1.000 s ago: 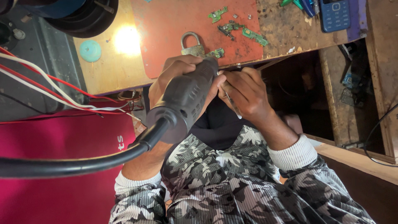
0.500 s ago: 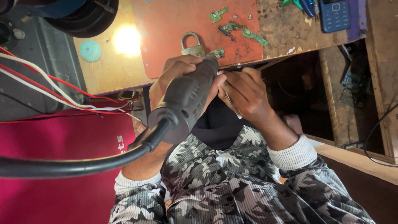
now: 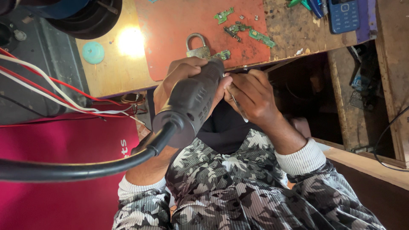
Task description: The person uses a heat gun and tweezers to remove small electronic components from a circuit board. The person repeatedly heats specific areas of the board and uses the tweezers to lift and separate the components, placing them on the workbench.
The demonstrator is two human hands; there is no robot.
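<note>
- Gripping the dark grey handpiece (image 3: 194, 100) just as a second ago, the left hand (image 3: 179, 81) has its fingers wrapped tight round the barrel; nothing has shifted beyond a slight wobble of the view.
- Its thick black hose (image 3: 76, 168) sweeps off to the left, nearest the camera.
- The right hand (image 3: 251, 93) — fingers pressed together — pinches thin metal tweezers (image 3: 238, 106), touching the handpiece's tip; what the tweezers hold is hidden.
- Both hands sit at the near edge of the wooden bench (image 3: 115, 72).
- Just beyond the fingers, on a red-orange mat (image 3: 174, 25), stands a padlock (image 3: 197, 47) beside small green circuit boards (image 3: 255, 36).
- Farther right lies a blue keypad phone (image 3: 343, 15); at left, red and white wires (image 3: 42, 81) cross a grey case — a teal disc (image 3: 93, 52) sits close by.
</note>
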